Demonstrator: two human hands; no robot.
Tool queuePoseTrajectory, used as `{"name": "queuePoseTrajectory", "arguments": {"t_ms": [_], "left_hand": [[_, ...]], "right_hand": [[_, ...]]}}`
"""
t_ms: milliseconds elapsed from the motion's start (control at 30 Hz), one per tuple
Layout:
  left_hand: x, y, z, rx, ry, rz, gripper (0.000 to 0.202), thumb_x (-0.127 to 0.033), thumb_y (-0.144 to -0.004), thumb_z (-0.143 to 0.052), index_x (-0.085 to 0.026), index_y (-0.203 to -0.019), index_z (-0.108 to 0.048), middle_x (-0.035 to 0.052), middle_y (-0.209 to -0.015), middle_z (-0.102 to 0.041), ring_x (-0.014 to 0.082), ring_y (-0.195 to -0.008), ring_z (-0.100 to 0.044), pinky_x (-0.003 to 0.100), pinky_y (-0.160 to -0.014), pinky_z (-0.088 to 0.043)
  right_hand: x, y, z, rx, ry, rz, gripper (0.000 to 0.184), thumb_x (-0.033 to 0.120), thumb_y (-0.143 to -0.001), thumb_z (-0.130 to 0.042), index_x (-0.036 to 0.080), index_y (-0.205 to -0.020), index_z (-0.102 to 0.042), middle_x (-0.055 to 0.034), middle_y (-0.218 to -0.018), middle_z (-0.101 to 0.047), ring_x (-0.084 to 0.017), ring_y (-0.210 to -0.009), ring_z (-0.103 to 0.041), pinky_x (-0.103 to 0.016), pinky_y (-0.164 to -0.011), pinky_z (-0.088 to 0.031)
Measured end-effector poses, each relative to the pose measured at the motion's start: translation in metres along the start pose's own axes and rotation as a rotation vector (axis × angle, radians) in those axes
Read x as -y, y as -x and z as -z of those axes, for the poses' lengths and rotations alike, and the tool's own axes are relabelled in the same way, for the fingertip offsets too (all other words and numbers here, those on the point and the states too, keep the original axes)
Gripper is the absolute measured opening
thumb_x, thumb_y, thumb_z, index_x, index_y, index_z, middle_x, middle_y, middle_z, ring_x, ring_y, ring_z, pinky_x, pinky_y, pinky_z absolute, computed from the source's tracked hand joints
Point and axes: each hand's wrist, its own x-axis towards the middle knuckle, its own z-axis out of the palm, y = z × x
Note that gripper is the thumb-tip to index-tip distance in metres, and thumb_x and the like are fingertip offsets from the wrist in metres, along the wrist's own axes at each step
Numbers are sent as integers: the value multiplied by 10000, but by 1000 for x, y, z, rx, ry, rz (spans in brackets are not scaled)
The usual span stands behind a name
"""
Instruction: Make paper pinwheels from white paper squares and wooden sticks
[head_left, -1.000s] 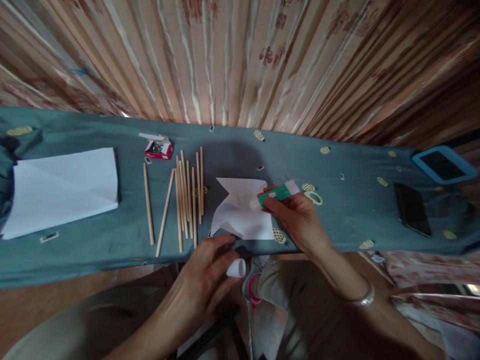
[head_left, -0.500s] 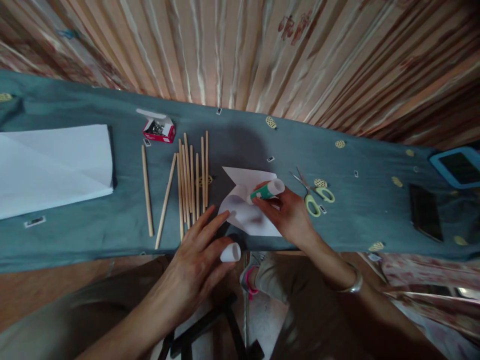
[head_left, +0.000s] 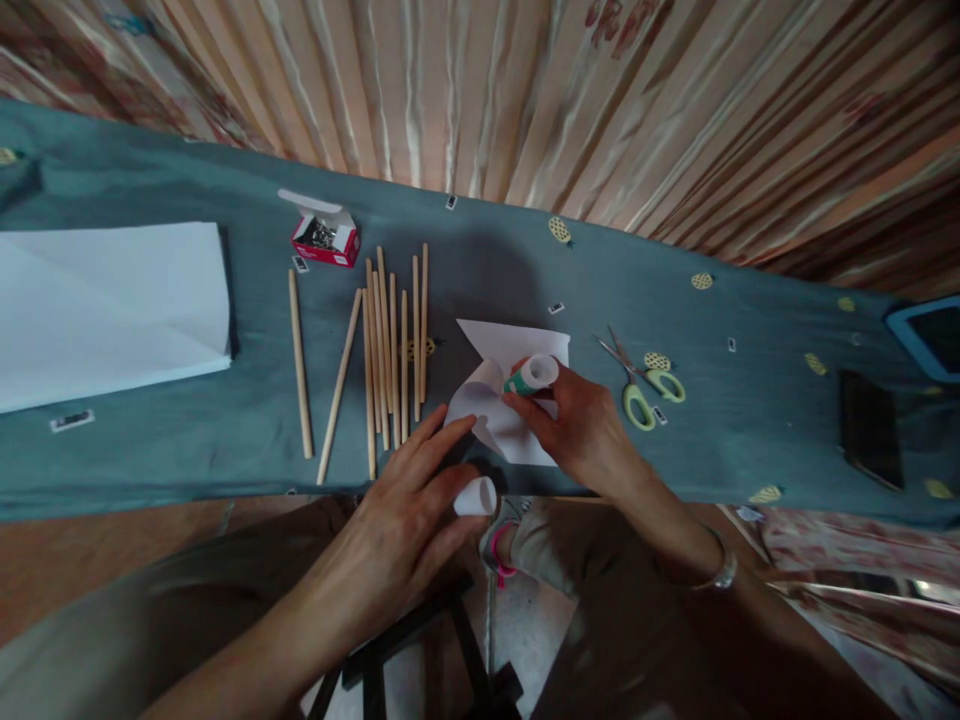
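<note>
My right hand [head_left: 581, 420] is closed around a green and white glue stick [head_left: 531, 374], its lower end down at a piece of white paper [head_left: 517, 435]. That paper has cut, pointed flaps, and one flap curls up between my hands. A white glue stick cap [head_left: 475, 497] is held between the thumb and forefinger of my left hand [head_left: 412, 510]. The other fingers of that hand reach to the paper's left edge. The glue stick's tip is hidden behind my right fingers.
Several wooden sticks [head_left: 382, 350] lie left of the paper. Behind them stands an open red box [head_left: 327, 240] of small metal pieces. A stack of white paper [head_left: 112, 310] lies far left. Scissors [head_left: 637, 385], a dark phone [head_left: 870, 430] and a blue-framed device [head_left: 930, 340] are to the right.
The view has shifted slightly. My right hand has tilted the glue stick, so its round end faces me more. My left hand still holds the cap beside the paper.
</note>
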Motion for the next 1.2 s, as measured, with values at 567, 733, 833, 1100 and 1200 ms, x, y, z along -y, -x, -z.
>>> {"name": "queuePoseTrajectory", "arguments": {"t_ms": [567,733,833,1100,1200], "left_hand": [[0,2,0,-2,-4,0,249,-263,-952,-506,-162,-1172,-560,126,-1493,-397,308,-1462,-221,547,-1131,-359],[0,0,0,-11,11,-1,241,-284,-957,-497,-176,-1162,-564,111,-1484,-410,307,-1463,-218,548,-1133,-359],[0,-1,-1,-14,11,-4,238,-287,-956,-498,-174,-1153,-571,107,-1483,-414,310,-1462,-219,555,-1130,-358],[-1,-3,0,-6,-3,-6,244,-293,-949,-512,-162,-1139,-588,120,-1454,-451,312,-1454,-242,546,-1122,-373],[-1,-3,1,11,-11,-4,248,-292,-947,-514,-150,-1135,-591,128,-1451,-451,311,-1458,-232,534,-1125,-373]], "right_hand": [[-3,7,-3,-85,-44,-18,251,420,-907,-527,186,-968,-593,-99,-876,-715,-247,-820,-694,-359,-703,-532],[-2,9,-7,-135,-11,-5,260,431,-902,-532,184,-968,-584,-109,-883,-712,-249,-811,-689,-367,-703,-531],[0,8,-9,-156,-25,-37,237,417,-893,-549,189,-947,-579,-104,-851,-714,-256,-801,-691,-371,-693,-531],[2,6,-10,-189,-105,-74,185,393,-873,-588,216,-925,-569,-61,-828,-734,-228,-787,-708,-338,-692,-543],[2,5,-9,-185,-126,-97,177,382,-870,-592,214,-922,-570,-58,-826,-732,-219,-761,-710,-331,-683,-548]]}}
